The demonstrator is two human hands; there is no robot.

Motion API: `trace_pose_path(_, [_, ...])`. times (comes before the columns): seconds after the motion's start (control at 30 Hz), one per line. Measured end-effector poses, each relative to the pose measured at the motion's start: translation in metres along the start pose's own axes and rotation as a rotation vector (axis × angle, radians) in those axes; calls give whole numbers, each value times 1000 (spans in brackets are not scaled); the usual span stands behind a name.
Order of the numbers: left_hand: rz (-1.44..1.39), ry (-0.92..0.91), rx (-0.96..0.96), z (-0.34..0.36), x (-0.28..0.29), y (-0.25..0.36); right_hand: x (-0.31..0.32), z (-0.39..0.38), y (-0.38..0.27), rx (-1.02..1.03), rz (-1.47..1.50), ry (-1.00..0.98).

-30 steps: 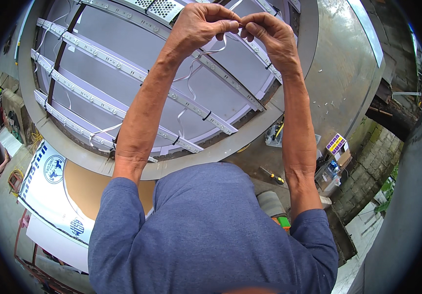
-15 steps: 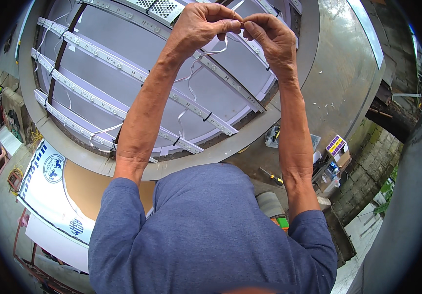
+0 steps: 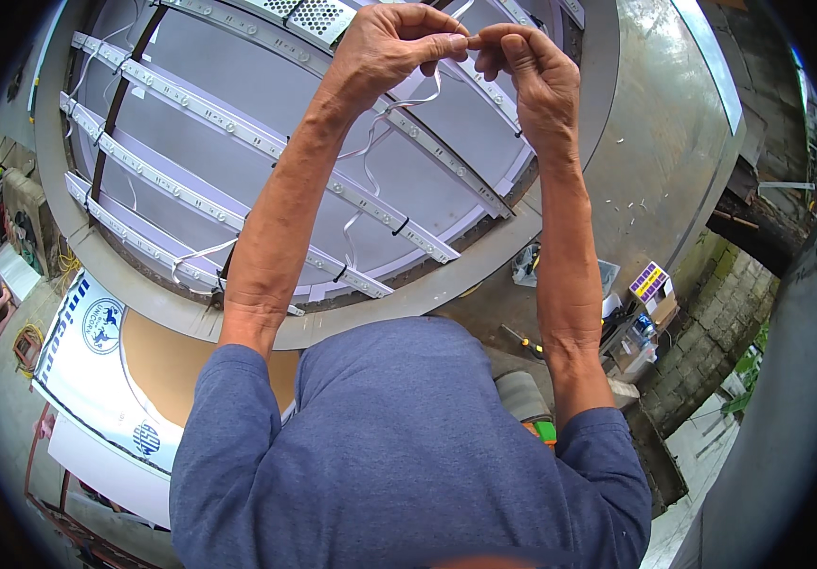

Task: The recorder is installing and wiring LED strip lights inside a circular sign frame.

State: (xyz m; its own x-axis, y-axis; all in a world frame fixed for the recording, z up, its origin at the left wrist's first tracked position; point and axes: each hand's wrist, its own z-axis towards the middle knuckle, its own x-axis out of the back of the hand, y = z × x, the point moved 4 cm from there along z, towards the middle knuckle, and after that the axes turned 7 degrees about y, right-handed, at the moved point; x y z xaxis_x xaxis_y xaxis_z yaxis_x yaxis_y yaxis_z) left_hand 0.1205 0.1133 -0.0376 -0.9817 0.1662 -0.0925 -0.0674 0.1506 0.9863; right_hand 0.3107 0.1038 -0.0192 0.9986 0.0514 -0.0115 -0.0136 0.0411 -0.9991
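Both hands meet above a round metal frame (image 3: 608, 71) crossed by several white LED bars (image 3: 228, 123). My left hand (image 3: 375, 52) is closed in a pinch, thumb against index finger, at a thin white wire (image 3: 438, 83); the exact spot it grips is hidden by the fingers. My right hand (image 3: 543, 85) has its index finger stretched to the left fingertips, touching them or very close. Its thumb stands up, apart from that finger, and the other fingers are bent. From the hands the wire runs down in loops across the bars.
A perforated metal box (image 3: 318, 17) sits on the bars at the top. Dark straps (image 3: 117, 109) cross the bars at left. Below right are a screwdriver (image 3: 522, 341), a clear tray (image 3: 608, 275) and a small purple-and-yellow box (image 3: 648, 281). A printed white sheet (image 3: 86, 379) lies lower left.
My right thumb has lifted away from the index finger, opening the right hand's pinch. The index finger has straightened toward the left fingertips. My left hand has hardly moved.
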Motion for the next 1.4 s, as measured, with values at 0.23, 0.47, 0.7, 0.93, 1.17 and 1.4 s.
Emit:
trace_pose_path(0.23, [36, 5, 27, -2, -1, 3, 0, -4, 2, 34, -194, -20])
trace_pose_path(0.47, [23, -25, 22, -2, -2, 2, 0, -2, 1, 123, -344, -25])
trace_pose_path(0.7, [-70, -4, -7, -1, -4, -4, -6, -9, -7, 248, -629, 100])
trace_pose_path(0.93, [46, -3, 24, 0, -3, -7, 4, 0, -8, 184, -430, 48])
trace_pose_path(1.17, [41, -3, 53, -1, -7, -5, -3, 2, -21, 426, -664, -54])
trace_pose_path(1.4, [61, -27, 40, -1, -5, -5, -7, 1, -25, 526, -696, -72])
